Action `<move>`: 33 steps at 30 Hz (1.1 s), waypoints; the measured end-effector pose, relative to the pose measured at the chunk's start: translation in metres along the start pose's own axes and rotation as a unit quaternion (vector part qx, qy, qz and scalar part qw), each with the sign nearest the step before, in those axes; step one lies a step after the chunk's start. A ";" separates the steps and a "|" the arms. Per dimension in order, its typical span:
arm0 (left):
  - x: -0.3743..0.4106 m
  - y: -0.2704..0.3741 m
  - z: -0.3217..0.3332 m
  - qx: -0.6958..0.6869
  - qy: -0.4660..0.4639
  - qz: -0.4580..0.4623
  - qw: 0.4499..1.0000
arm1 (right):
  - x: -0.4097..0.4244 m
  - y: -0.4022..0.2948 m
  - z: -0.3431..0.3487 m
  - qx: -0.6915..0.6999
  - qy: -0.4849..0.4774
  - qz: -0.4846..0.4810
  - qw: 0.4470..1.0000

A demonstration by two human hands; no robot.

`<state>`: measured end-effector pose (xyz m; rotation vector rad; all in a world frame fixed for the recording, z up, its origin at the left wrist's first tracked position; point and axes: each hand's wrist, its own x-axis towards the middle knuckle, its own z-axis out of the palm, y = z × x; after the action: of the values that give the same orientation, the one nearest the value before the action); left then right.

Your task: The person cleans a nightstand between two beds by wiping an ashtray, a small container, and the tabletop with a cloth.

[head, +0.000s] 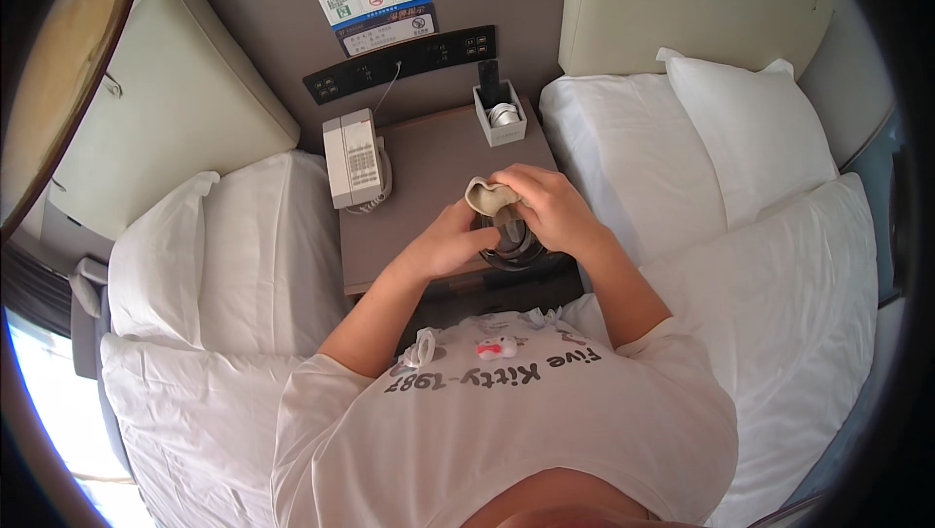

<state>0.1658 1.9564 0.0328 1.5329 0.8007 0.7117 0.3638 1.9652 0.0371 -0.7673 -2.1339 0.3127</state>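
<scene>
In front of my chest both hands are close together, over the front edge of a nightstand. My right hand grips a bunched beige cloth, whose folded end sticks up between the hands. A clear glass vessel with a dark, shiny rounded edge is under the cloth. My left hand holds the vessel's left side, its thumb lying across it. Part of the cloth hangs at the glass; whether it goes inside I cannot tell. My fingers hide much of both things.
A corded telephone stands at the nightstand's left. A white holder box with a dark remote control is at its back right. White-sheeted beds with pillows flank both sides. A dark socket panel and printed notice cards are on the wall.
</scene>
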 end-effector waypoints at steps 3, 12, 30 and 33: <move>0.000 0.000 -0.003 -0.022 -0.018 -0.031 0.999 | -0.003 0.001 0.003 0.009 0.011 0.001 1.000; -0.006 -0.001 -0.007 -0.089 -0.039 -0.121 0.988 | -0.014 0.009 0.020 0.047 0.036 0.008 0.998; -0.098 -0.154 -0.031 -0.368 0.081 -0.236 0.895 | -0.019 0.053 -0.016 -0.018 0.367 0.114 0.923; -0.121 -0.173 -0.045 -0.392 0.133 -0.240 0.878 | -0.033 0.059 0.018 -0.044 0.212 0.098 0.971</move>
<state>0.0439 1.8933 -0.1341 0.4757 0.8982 0.7471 0.3893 1.9918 -0.0221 -1.0015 -1.6827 0.1404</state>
